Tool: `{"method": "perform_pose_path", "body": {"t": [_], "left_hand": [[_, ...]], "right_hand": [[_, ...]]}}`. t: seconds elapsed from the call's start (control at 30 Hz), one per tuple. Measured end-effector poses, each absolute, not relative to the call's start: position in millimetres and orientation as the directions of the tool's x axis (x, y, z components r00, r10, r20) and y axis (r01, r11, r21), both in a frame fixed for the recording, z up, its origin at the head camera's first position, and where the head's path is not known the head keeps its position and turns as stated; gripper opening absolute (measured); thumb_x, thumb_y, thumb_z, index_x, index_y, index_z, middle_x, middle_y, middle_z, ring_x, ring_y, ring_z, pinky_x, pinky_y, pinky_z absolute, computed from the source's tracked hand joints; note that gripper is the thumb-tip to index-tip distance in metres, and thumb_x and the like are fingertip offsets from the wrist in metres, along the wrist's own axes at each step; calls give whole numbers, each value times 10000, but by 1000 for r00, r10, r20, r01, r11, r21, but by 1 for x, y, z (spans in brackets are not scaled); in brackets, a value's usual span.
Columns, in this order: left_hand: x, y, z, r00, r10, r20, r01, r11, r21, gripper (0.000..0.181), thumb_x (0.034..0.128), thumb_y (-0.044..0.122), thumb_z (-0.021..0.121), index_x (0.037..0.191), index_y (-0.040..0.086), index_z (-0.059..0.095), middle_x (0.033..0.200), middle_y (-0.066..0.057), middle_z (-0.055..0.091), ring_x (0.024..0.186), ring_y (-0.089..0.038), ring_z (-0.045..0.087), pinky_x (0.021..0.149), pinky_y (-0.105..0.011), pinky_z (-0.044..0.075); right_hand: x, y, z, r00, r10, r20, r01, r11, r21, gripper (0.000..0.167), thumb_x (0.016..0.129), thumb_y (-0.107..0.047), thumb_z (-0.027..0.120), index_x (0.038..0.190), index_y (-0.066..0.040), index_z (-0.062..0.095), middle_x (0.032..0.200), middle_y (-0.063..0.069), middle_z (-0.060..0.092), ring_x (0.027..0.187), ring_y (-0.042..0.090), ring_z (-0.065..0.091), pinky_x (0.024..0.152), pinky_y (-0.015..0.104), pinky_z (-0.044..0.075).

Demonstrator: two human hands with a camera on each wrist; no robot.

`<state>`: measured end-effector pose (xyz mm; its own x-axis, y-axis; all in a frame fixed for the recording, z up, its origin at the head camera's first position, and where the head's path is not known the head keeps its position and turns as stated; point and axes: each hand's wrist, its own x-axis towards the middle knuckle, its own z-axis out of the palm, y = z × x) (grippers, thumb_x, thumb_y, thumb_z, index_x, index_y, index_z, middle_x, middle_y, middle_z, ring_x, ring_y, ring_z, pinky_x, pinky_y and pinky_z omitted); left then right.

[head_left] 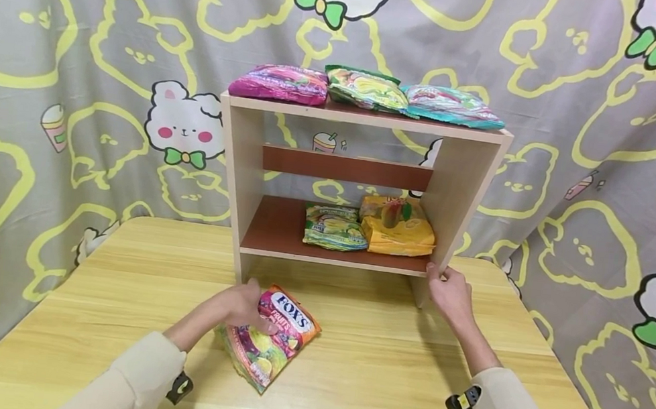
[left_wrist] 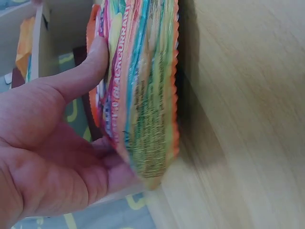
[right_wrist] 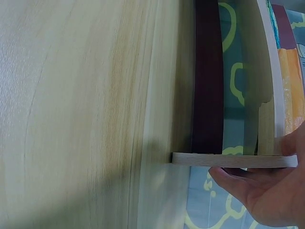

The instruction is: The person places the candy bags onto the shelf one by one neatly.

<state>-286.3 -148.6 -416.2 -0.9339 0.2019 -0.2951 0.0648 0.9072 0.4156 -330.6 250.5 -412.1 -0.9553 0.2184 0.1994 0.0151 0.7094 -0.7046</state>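
Note:
My left hand (head_left: pixel 243 306) holds a Fox's fruit candy bag (head_left: pixel 281 344), orange and purple, low over the table in front of the shelf's left side. In the left wrist view the thumb (left_wrist: pixel 90 64) lies against the face of the candy bag (left_wrist: pixel 143 90), with the other fingers at its edge and partly hidden. My right hand (head_left: pixel 450 293) grips the small wooden shelf (head_left: pixel 333 261) by its right side panel. The right wrist view shows the thumb on the inner side of the panel (right_wrist: pixel 233 160) and the fingers outside it.
A green candy bag (head_left: pixel 334 227) and yellow candy bags (head_left: pixel 400 233) lie on the middle board, toward the right. On the top board rest a pink bag (head_left: pixel 281 83), a green-and-yellow bag (head_left: pixel 368 89) and a teal bag (head_left: pixel 454 106). A patterned curtain (head_left: pixel 102 104) hangs behind the table (head_left: pixel 374 385).

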Motion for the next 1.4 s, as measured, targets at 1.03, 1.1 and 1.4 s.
{"method": "perform_pose_path", "body": {"t": [1.03, 1.1, 1.4], "left_hand": [[-283, -137, -388, -953, 277, -125, 167, 822, 545, 305, 782, 162, 880, 1022, 33, 743, 815, -7, 701, 696, -140, 636, 662, -281, 582], [-282, -136, -387, -953, 279, -114, 174, 819, 547, 316, 778, 152, 882, 1037, 31, 745, 823, -5, 704, 703, -138, 638, 674, -285, 587], [-281, -133, -385, -956, 277, -97, 177, 808, 562, 360, 768, 145, 889, 1073, 20, 746, 859, -14, 717, 722, -139, 636, 707, -297, 595]], "right_hand": [[-330, 252, -410, -961, 213, 178, 24, 704, -709, 531, 1037, -478, 422, 1016, -32, 708, 929, 204, 698, 851, 340, 587, 612, 340, 413], [-330, 252, -410, -961, 213, 177, 26, 705, -709, 528, 1038, -479, 420, 1012, -35, 704, 894, 192, 690, 834, 336, 584, 601, 340, 408], [-330, 252, -410, -961, 216, 172, 31, 704, -710, 519, 1035, -484, 421, 979, -48, 696, 854, 170, 674, 817, 328, 575, 587, 339, 398]]}}
